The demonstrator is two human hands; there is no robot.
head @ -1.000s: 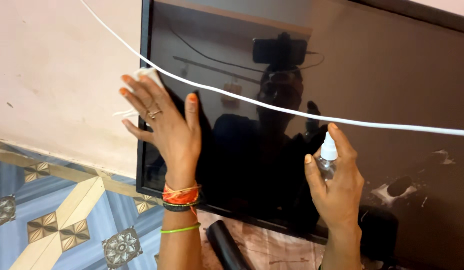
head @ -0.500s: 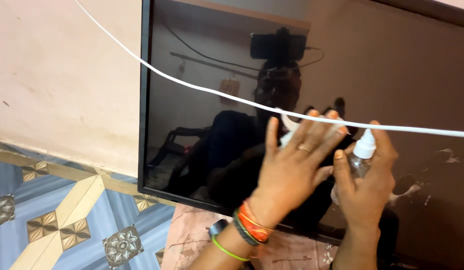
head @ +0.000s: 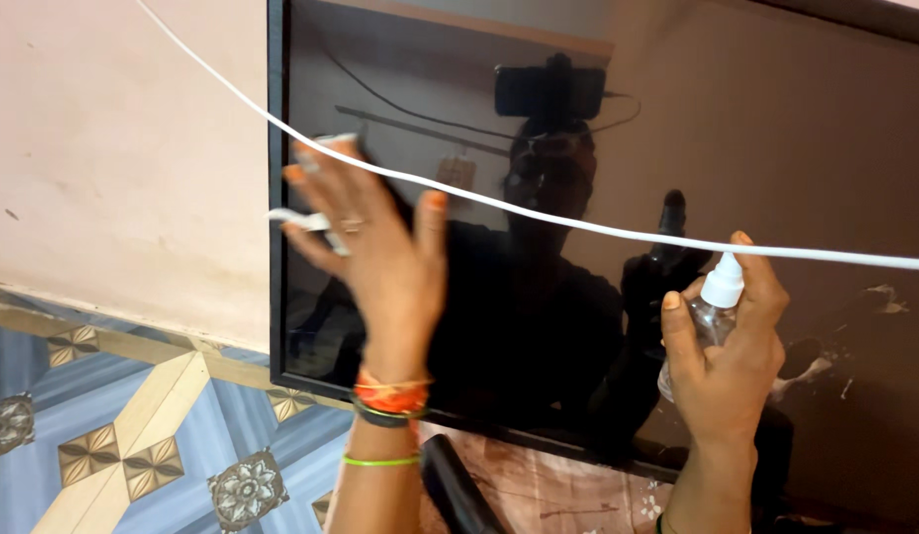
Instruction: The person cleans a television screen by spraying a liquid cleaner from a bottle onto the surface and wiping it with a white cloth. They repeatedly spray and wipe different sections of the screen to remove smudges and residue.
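while my left hand [head: 380, 252] is pressing a white cloth [head: 299, 218] flat to the wall-mounted screen [head: 677, 129], my right hand [head: 727, 341] is gripping the spray bottle [head: 712, 311]; smears are showing at its right side, seemingly unwiped.

Left hand [head: 375, 242]: motion-blurred, fingertips smeared; the white cloth [head: 299, 217] under it mostly covered by palm and fingers, only pale edges showing, its shape not readable. Right hand [head: 725, 346]: wraps the clear spray bottle [head: 705, 316], hiding its lower body; forearm cut off by the bottom edge. Dark screen [head: 539, 326]: right side and top corner run past the picture's edges; lower border partly hidden behind both wrists. White cord [head: 578, 222]: both ends leave the picture. Black object [head: 458, 489] at the bottom: cropped, kind not tellable.
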